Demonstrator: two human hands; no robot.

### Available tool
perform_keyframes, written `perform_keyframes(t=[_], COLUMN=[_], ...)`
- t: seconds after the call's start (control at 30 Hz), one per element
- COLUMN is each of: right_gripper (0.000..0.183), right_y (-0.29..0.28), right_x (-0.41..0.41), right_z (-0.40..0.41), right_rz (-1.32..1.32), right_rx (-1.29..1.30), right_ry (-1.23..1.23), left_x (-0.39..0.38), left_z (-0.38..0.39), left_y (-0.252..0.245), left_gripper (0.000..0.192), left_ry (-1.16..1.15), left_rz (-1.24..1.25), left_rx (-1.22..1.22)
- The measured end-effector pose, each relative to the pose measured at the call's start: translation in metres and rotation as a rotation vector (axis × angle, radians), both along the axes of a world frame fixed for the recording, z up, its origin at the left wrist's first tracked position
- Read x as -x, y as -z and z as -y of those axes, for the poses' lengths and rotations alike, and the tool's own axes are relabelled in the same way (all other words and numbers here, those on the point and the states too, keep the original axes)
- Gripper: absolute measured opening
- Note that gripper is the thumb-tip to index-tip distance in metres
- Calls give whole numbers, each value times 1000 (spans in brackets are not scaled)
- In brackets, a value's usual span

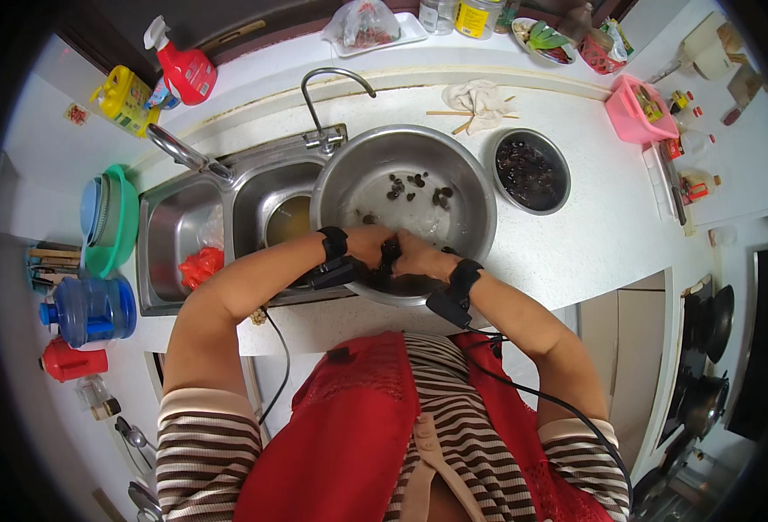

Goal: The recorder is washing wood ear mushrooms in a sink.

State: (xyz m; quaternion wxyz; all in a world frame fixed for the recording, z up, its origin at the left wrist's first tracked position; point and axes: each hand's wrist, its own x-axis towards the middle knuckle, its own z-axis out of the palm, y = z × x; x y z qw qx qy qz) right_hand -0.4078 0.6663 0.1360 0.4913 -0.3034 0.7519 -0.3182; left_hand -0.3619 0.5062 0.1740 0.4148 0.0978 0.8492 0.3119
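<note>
My left hand (pixel 369 245) and my right hand (pixel 418 256) meet over the near side of a large stainless steel basin (pixel 404 134). Between them they grip a clump of dark, wet pieces, perhaps black fungus (pixel 390 253); the fingers partly cover it. More small dark pieces (pixel 444 196) lie scattered on the basin's floor, and some dark matter sits below my hands at its near wall. Right of the basin, a smaller metal bowl (pixel 532 171) holds many dark pieces in liquid. Both wrists wear black straps with small devices.
The basin overlaps the right edge of a double sink (pixel 227 215), which has two taps and a red plastic bag (pixel 202 266). Behind lie a white cloth (pixel 478 104) and chopsticks (pixel 448 113). A pink bin (pixel 638 111) stands at right; a green basin (pixel 123 225) and blue water jug (pixel 93 311) are at left.
</note>
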Motion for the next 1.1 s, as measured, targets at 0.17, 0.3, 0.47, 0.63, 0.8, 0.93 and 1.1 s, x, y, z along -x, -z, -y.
perform_keyframes(t=[0.17, 0.3, 0.47, 0.63, 0.8, 0.93, 1.1], right_gripper=[39, 31, 34, 29, 28, 24, 20], right_y=[-16, -50, -43, -52, -48, -43, -55], right_x=[4, 15, 17, 12, 24, 22, 28], right_z=[-13, -18, -8, -8, -20, -12, -19], right_rz=[551, 871, 1037, 1107, 1231, 1033, 613], right_rx=[258, 407, 461, 458, 610, 548, 491], right_ry=[431, 659, 894, 999, 926, 961, 1083], left_x=[-6, -5, 0, -11, -17, -16, -10], left_z=[4, 1, -30, -57, -60, -56, -32], left_y=[-21, -37, -48, -68, -62, -58, -81], left_gripper=[47, 44, 46, 40, 32, 22, 15], left_ry=[-432, -472, -315, -386, -61, -85, -383], left_rz=[37, -211, -658, -712, -1191, -1234, -1224], left_rx=[-121, -64, 10, -158, 129, 76, -184])
